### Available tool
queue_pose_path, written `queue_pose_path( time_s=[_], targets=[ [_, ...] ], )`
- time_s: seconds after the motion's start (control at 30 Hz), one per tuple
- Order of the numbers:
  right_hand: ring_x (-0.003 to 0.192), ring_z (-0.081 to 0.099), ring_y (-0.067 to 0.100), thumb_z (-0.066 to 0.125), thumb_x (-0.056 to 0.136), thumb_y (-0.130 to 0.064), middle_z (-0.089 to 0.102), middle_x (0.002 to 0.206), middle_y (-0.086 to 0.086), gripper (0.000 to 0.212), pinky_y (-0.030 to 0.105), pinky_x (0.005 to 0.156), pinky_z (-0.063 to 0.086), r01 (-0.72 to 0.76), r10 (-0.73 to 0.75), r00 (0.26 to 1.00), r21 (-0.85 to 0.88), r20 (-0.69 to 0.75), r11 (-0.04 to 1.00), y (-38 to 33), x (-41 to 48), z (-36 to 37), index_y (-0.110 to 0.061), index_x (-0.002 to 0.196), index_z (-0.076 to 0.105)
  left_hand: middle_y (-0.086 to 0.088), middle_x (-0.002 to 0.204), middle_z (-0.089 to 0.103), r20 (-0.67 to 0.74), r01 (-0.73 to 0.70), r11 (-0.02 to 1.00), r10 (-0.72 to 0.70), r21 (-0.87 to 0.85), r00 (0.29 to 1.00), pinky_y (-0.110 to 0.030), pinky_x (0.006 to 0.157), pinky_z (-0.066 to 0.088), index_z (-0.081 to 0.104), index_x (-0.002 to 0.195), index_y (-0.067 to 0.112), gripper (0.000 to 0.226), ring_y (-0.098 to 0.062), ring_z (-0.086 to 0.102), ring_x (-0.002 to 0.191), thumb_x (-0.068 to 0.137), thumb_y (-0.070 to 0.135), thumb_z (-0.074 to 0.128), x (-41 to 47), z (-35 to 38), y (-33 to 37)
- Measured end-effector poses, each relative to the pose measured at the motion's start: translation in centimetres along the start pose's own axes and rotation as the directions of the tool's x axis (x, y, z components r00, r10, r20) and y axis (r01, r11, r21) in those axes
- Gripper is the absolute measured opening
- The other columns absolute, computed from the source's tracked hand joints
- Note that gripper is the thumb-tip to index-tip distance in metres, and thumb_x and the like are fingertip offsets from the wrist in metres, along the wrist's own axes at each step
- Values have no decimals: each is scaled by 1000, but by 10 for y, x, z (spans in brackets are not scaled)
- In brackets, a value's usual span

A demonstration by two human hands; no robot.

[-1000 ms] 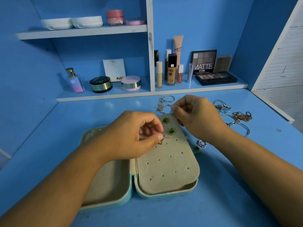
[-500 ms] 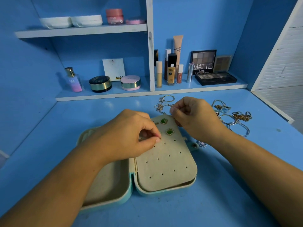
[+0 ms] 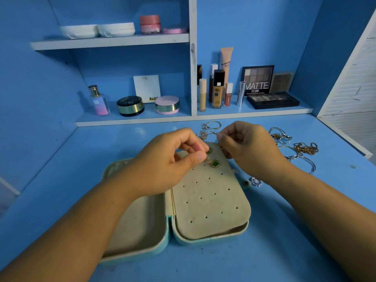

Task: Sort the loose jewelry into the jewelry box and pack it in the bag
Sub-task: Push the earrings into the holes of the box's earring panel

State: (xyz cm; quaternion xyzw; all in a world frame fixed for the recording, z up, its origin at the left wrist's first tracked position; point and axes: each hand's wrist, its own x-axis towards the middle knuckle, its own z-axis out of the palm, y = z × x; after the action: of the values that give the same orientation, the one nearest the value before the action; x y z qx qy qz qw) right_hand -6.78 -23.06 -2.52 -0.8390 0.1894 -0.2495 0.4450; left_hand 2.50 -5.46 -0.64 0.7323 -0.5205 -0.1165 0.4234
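Earring work over the open jewelry box [image 3: 213, 238] on the tabletop [image 3: 284, 241].
My left grip [image 3: 162, 165] pinches a small gold earring [image 3: 208, 158] at the holed pad's [image 3: 209, 200] top, beside a green earring [image 3: 215, 163]; my right grip [image 3: 250, 149], just beyond, pinches something tiny, maybe an earring back [image 3: 222, 148]. Loose jewelry [image 3: 305, 148] lies right of the box.

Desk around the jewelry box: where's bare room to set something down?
Bare desk left of the jewelry box, up to the lower shelf edge, and the front strip between the forearms. Crowded: bracelets and chains right of the box, rings behind it, the left hand pinching an earring and the right hand over its far end.
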Motion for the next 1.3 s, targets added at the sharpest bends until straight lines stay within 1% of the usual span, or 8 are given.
queue_pose_path(
  time_s=[0.13,0.27,0.4,0.5,0.7,0.97,1.13,1.3],
  targets=[
    [56,60,11,61,90,-22,65,62,-3,14,35,69,56,-3,3,1000,-1,10,1000,0,-2,0,-21,76,61,5,99,75,70,74,960,-58,-268,996,-18,73,49,53,83,21,11,-12,69,92,87,30,58,1,0,1],
    [60,63,15,62,90,-22,67,64,-1,13,40,72,58,-12,12,1000,27,10,1000,-1,-1,-1,-20,77,62,4,79,73,57,124,950,-112,-286,992,-20,68,51,54,87,14,16,-7,67,77,83,29,56,2,-4,3],
    [61,64,17,62,90,-22,67,64,-1,12,43,73,57,-10,10,1000,26,5,1000,-1,-1,-1,-20,78,62,10,76,68,45,132,991,-132,-7,990,-27,71,54,64,87,25,6,-3,62,70,92,21,63,0,-5,-7],
    [62,65,19,62,90,-22,67,64,-1,12,44,73,57,7,-7,1000,21,-2,1000,-2,-2,-1,-20,78,62,12,73,64,42,62,970,-74,237,996,-15,59,45,67,84,29,7,-1,56,62,90,26,66,-2,-5,-6],
    [65,65,20,63,89,-22,67,65,-1,13,45,73,56,21,-21,1000,22,-17,1000,-2,-1,0,-22,76,62,15,76,56,36,-55,878,43,476,998,-14,63,41,63,85,28,6,-4,53,77,91,30,62,-1,0,0],
    [64,65,20,63,89,-22,68,68,1,12,40,67,57,102,-98,992,48,-79,994,-9,-7,-1,-25,77,61,13,71,50,-31,-180,781,248,598,968,-19,59,41,69,79,17,12,-7,50,68,86,26,64,-2,4,5],
    [68,67,23,63,89,-22,69,71,3,11,41,63,57,131,-121,987,91,-106,987,-12,-9,1,-25,79,62,7,75,58,-15,-199,793,253,576,967,-30,63,49,71,82,18,17,-11,55,72,83,30,59,-1,3,4],
    [68,65,24,64,89,-21,69,71,3,13,40,64,56,141,-125,985,135,-120,981,-12,-11,2,-26,78,61,10,75,61,-104,-76,939,117,337,988,-8,64,40,74,86,26,4,-5,58,75,82,26,76,0,2,2]
  ],
)
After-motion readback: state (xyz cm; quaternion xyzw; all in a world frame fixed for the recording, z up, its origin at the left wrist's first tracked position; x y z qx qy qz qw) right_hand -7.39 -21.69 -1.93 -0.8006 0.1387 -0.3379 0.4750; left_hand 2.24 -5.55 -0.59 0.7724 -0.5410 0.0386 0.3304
